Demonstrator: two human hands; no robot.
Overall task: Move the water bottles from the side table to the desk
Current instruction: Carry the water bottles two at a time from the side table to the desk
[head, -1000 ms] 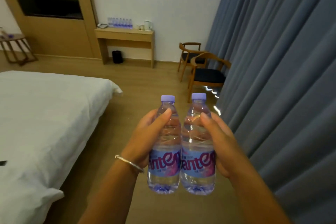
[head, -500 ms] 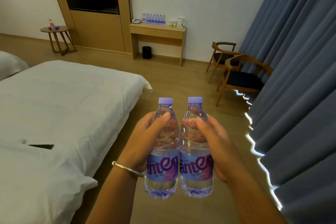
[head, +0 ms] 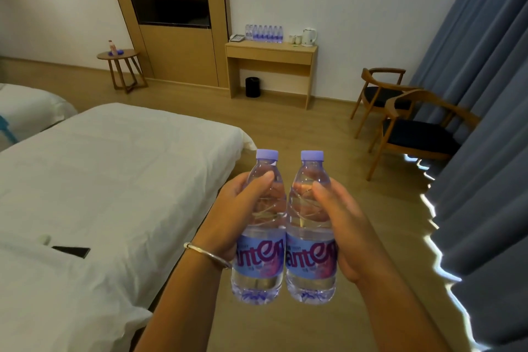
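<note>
Beyond bed (head: 114,180), hands (head: 237,217) grip two clear, purple-capped bottles (head: 260,237)

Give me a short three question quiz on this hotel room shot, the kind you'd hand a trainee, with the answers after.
1. True or false: each hand holds one capped water bottle.
2. What already stands on the desk beside the phone? A) a row of bottles B) a lamp C) a laptop
3. Which wrist wears the bracelet?

Key:
1. True: the left hand grips the left bottle, the right hand grips the right bottle.
2. A, the row of bottles.
3. The left.
</note>
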